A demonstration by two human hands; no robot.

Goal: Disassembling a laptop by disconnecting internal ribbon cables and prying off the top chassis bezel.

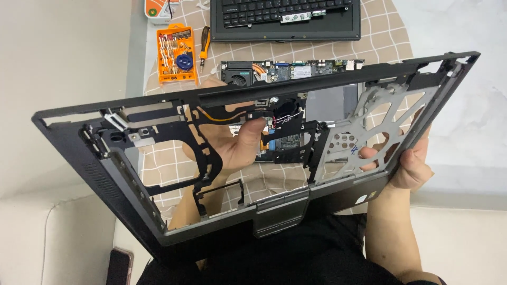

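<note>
A: Where does the laptop base frame (158,211) sit, and how do the hands grip it?

B: It is held tilted above the lap, filling the centre of the view. The left hand (240,148) reaches through an opening from behind, fingers curled with the thumb pressed on an inner black bracket. The right hand (406,166), at 3 o'clock, clamps the frame's edge, fingers wrapped over the silver lattice.

A: How is this done well?

B: Probably by supporting both sides evenly so that the thin ribs do not flex.

A: Materials?

B: Matte black plastic, stamped grey metal with cut-outs. At 12 o'clock a bare motherboard (293,71) lies on the checked cloth (383,39); at 11 o'clock, an orange bit set (177,54) with a screwdriver (203,48).
</note>
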